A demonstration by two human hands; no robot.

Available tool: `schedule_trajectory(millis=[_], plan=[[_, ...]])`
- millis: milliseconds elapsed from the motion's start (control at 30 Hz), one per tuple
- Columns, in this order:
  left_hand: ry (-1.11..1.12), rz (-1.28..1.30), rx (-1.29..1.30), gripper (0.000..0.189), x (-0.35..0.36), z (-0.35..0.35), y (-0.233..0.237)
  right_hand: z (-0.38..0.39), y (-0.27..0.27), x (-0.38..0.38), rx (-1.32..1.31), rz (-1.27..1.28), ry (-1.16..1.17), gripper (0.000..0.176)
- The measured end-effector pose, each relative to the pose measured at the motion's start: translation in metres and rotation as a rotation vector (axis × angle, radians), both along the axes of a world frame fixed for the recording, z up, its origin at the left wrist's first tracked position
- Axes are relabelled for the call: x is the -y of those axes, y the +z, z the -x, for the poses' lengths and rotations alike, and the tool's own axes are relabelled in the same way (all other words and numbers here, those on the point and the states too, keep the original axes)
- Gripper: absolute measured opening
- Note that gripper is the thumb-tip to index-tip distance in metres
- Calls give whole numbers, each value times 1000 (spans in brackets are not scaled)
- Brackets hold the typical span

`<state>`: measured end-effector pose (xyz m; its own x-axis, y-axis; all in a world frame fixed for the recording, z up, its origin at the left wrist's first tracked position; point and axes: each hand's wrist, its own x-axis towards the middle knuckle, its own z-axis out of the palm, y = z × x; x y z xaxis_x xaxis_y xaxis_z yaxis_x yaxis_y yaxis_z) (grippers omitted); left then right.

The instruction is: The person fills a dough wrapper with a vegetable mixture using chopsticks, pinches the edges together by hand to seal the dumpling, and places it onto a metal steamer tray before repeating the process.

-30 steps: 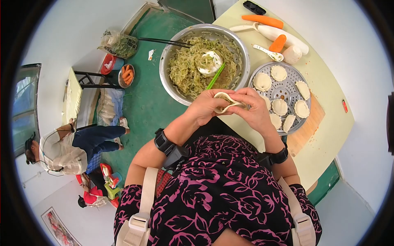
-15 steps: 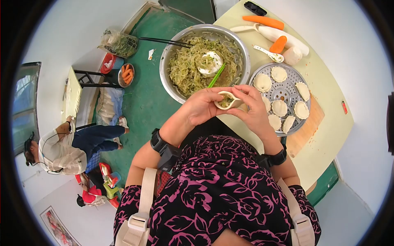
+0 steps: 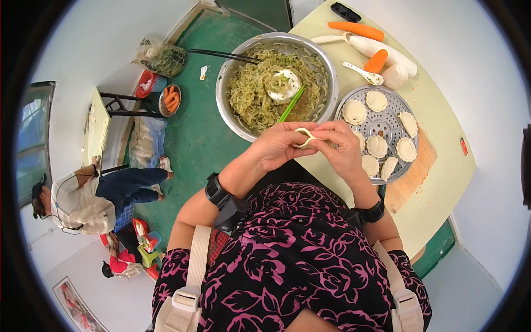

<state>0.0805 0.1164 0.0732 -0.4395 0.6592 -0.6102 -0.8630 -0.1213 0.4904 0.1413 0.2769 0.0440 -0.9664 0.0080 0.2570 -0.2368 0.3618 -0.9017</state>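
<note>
A dumpling point(image 3: 303, 133) of pale dough is held up between my two hands, its wrapper folded over and part of the rim still apart. My left hand point(image 3: 276, 146) is closed around its left side. The fingertips and thumb of my right hand point(image 3: 341, 148) pinch its right edge. Beyond my hands stands a large metal bowl point(image 3: 222, 99) of shredded green filling point(image 3: 249, 91), with a small white bowl point(image 3: 279, 88) and a bright green handle in it. On the right, a perforated steamer tray point(image 3: 394, 113) carries several folded dumplings point(image 3: 377, 146).
Black chopsticks point(image 3: 221, 54) lean over the bowl's rim. A white spoon point(image 3: 362, 72), carrots point(image 3: 355, 30) and a white radish point(image 3: 381, 51) lie at the table's far side. A wooden board point(image 3: 415, 174) lies partly under the tray. Two other people point(image 3: 83, 202) sit at the left.
The dumpling's opening has narrowed as my fingers pressed its edges together, and the filling inside no longer shows. Both hands stay in nearly the same place.
</note>
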Motion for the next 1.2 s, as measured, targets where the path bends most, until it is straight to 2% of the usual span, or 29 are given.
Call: schedule_trajectory(millis=[133,233,367,533,733,833,933,1133,1200], plan=[[2,-13,37,36,1,0,2,1,0,1,-199,-281,-58,18],[61,-67,47,38,6,5,1,2,-2,0,-234,-235,-63,24],[49,-54,-21,39,5,8,6,3,7,6,-89,-56,-75,29],[-32,-42,-73,39,5,7,7,8,3,3,-92,-108,12,27],[-3,16,-43,38,2,5,9,5,-4,2,-140,-154,-46,20],[-1,-16,-24,38,2,6,3,4,-5,2,-156,-162,-50,22],[-27,-65,-50,38,2,9,3,3,14,9,37,101,-66,24],[-73,-22,-79,40,2,8,3,9,4,3,-121,-154,38,28],[-59,-53,-37,43,4,7,5,7,2,4,-136,-206,2,24]])
